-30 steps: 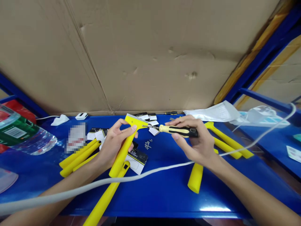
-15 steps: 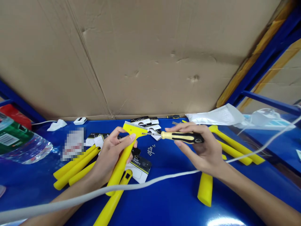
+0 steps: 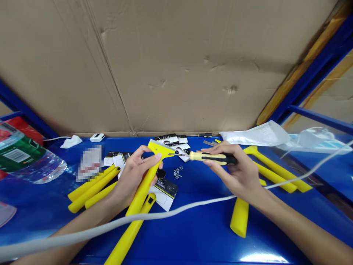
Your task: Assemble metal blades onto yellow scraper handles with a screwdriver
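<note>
My left hand is closed around a yellow scraper, just below its wide head, which carries a thin blade strip along the far edge. My right hand grips a screwdriver by its cream and black handle. The screwdriver's shaft points left, and its tip is at the right side of the scraper head. Whether the tip sits in a screw is too small to make out. Loose small screws and nuts lie on the blue table behind and between my hands.
More yellow handles lie at left, with another yellow scraper at right. Printed cards are scattered mid-table. A second screwdriver lies by the cardboard wall. A bottle stands left. A white cable crosses in front.
The view has shifted slightly. The screwdriver has turned a little toward level in my right hand, its tip still at the scraper head. Both holds are the same.
</note>
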`<state>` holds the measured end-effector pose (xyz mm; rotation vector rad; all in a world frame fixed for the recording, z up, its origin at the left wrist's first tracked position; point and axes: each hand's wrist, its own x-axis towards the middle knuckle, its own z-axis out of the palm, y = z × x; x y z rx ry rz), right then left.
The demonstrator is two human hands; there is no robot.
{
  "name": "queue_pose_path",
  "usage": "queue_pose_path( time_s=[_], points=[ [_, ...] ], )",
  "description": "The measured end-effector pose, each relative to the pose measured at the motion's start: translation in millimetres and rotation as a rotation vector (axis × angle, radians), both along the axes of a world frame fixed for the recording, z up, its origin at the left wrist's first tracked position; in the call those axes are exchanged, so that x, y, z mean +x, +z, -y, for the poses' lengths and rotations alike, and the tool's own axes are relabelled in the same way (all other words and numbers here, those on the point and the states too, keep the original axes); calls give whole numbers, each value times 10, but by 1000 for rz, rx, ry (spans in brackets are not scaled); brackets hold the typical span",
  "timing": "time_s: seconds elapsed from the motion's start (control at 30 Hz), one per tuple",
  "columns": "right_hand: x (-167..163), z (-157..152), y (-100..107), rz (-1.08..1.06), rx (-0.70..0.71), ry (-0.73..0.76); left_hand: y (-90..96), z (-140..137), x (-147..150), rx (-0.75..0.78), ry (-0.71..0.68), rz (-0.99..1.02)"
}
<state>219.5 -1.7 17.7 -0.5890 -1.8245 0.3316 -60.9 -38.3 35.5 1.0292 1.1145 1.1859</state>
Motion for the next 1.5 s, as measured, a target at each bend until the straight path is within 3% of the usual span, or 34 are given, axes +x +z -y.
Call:
queue_pose_path(
  time_s=[0.1,0.2,0.33,0.43,0.57,0.67,0.8,0.97,1.1,1.2,1.37,1.5],
  points=[
    [8,-4,24,21,-85,24,-3,-1,3,-13,-4,3],
    [6,-6,46,38,-61,123,-13,-11,-7,-16,0,13],
    [10,-8,35,53,19,58,-28,-12,-17,0,-9,15],
    [25,-6,33,83,-59,-14,-32,-6,-13,4,-9,9],
    [25,-2,36,82,-76,86,-20,-13,-6,-17,6,4],
    [12,-3,16,60,-34,-2,-6,-18,-6,-15,2,-1],
    [15,-18,6,21,-107,-146,8,-6,0,-13,-19,-3],
    [50,-39,22,39,-134,60,19,4,8,-24,-1,9],
    [68,-46,-8,35,-36,-12,16,4,2,-25,-6,10],
    [66,-59,-8,38,-65,-91,18,12,-1,-12,-19,10],
    [61,-71,32,-6,-97,81,37,21,-1,-6,-19,17],
    [73,-54,31,20,-50,-79,25,20,-8,1,-24,22]
  ],
)
